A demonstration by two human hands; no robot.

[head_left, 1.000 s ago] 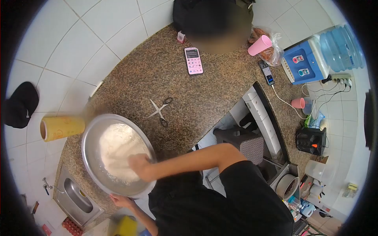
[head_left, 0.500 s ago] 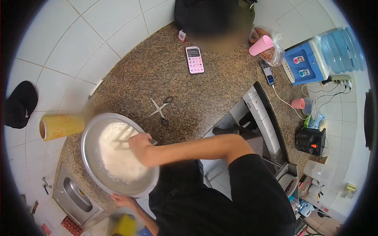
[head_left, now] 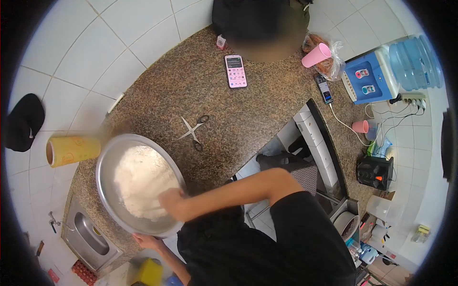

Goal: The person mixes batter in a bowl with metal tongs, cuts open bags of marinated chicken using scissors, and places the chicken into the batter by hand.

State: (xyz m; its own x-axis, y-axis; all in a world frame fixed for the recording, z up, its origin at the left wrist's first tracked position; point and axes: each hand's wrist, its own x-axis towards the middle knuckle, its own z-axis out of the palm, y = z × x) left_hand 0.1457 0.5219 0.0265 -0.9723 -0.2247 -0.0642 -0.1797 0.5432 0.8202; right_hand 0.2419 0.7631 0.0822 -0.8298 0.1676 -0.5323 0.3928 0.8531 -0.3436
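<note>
A large metal bowl (head_left: 104,190) stands tilted towards me at the counter's edge, with a white, powdery or grainy mass (head_left: 140,178) inside. My left hand (head_left: 147,241) grips the rim on the near side, its fingers partly hidden under the bowl. Inside the bowl, low over the white mass, my right hand (head_left: 172,204) is closed and smeared by motion. A thin utensil shows in its grip in the earlier view; its kind cannot be made out. Open scissors (head_left: 193,131) with black handles lie on the counter to the right of the bowl.
Beside the bowl is a yellow roll (head_left: 74,150). Farther along the granite counter (head_left: 191,81) lie a pink-screened phone (head_left: 236,71), a second phone (head_left: 324,89) on a cable, and a pink cup (head_left: 316,56). A sink (head_left: 93,233) sits at lower left.
My right hand has moved down towards the near side of the bowl, sweeping through the white mass. The bowl has shifted slightly; my left hand stays on its rim.
</note>
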